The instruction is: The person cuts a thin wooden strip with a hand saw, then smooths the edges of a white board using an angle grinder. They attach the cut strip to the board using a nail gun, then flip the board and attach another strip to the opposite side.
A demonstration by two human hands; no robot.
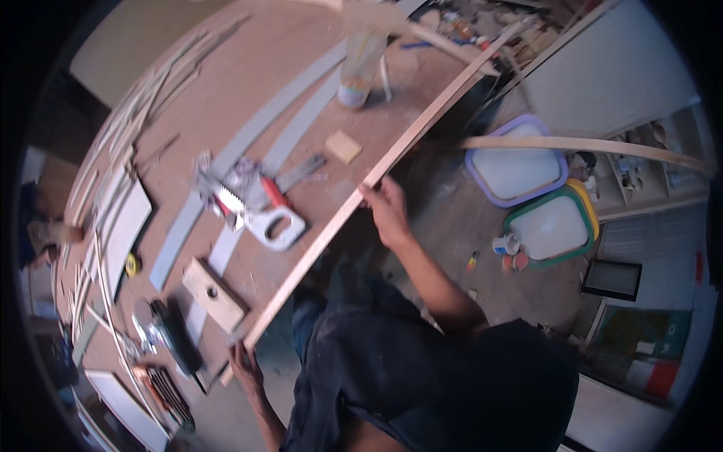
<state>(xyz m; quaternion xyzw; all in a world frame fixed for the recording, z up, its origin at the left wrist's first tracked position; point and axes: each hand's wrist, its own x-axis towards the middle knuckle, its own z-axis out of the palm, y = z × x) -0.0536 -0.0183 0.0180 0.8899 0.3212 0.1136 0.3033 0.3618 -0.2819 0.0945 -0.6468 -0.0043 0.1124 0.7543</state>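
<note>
A long, thin wooden strip runs slantwise along the near edge of the workbench. Close to its lower end, my left hand is closed around it. Further up, my right hand pinches the same strip from below, thumb and fingers at its edge. On the bench beside it lie a handsaw with a pale handle and a wooden block with a round hole. A dark green power tool rests near my left hand.
Two grey strips, a small yellowish block and a clear container are on the bench. Thin wood offcuts line its far left side. Framed panels and a can stand on the floor at right. Another person's hand shows far left.
</note>
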